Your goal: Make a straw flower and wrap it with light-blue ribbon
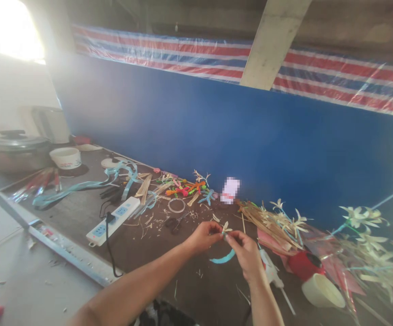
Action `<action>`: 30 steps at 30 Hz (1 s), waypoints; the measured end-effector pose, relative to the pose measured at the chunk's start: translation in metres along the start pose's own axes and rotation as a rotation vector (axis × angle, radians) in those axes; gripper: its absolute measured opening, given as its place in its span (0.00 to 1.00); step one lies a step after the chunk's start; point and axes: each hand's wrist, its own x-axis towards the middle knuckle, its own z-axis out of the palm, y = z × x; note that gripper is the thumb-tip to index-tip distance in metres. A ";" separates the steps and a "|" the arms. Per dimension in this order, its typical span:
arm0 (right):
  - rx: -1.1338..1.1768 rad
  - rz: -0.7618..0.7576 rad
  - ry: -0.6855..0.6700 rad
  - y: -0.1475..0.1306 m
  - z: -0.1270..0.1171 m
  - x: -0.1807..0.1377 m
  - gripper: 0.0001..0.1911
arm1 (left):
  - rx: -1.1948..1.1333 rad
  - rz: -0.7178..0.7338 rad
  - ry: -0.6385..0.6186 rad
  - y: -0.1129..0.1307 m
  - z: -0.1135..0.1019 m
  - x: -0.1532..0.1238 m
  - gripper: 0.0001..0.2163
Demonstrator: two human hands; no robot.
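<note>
My left hand (203, 235) and my right hand (247, 251) meet above a dark brown table (81, 213). Both pinch a small pale straw flower (225, 227) between their fingertips. A light blue ribbon (222, 259) curls down from the flower between the two hands. Each hand has its fingers closed on the flower's base; my left hand is on its left side, my right hand on its right and a little lower.
A white power strip (115, 218) with a black cable lies to the left. Scissors (175, 222), a tape ring (176, 205), coloured sticks (184, 188), long blue ribbons (77, 185), straw strips (267, 222), finished straw flowers (366, 217), a white cup (321, 292) and a white bowl (65, 157) lie around. A blue wall stands behind.
</note>
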 end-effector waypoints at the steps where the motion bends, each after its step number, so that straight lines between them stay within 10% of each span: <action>1: -0.034 -0.018 0.008 0.000 0.000 0.000 0.12 | 0.027 0.001 0.009 0.000 0.000 0.000 0.09; 30: -0.380 -0.271 0.253 -0.003 0.023 -0.015 0.09 | 0.244 0.128 0.406 -0.011 0.023 -0.004 0.07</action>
